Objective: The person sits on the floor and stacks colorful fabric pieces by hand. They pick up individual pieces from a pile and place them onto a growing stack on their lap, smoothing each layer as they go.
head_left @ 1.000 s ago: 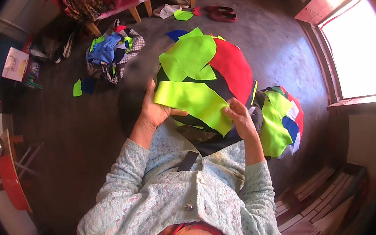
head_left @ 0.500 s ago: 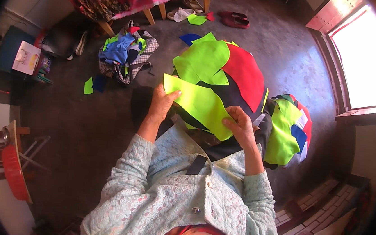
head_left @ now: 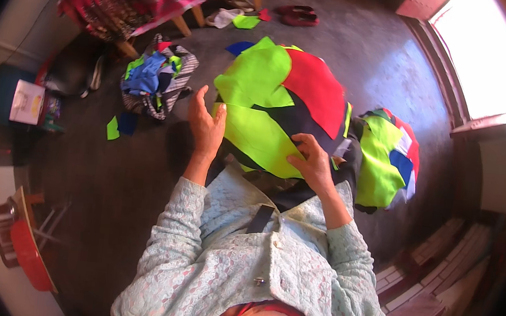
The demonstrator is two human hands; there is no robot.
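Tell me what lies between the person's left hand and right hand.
In the head view, a lime-green fabric piece spans most of the stretch between the left hand and the right hand.

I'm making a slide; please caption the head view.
Bare left hand and right hand at opposite ends of a long yellow-green fabric piece, near a broad red fabric piece.

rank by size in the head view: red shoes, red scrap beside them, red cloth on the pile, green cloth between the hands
Green cloth and red cloth, too alike to rank
Red shoes
Red scrap
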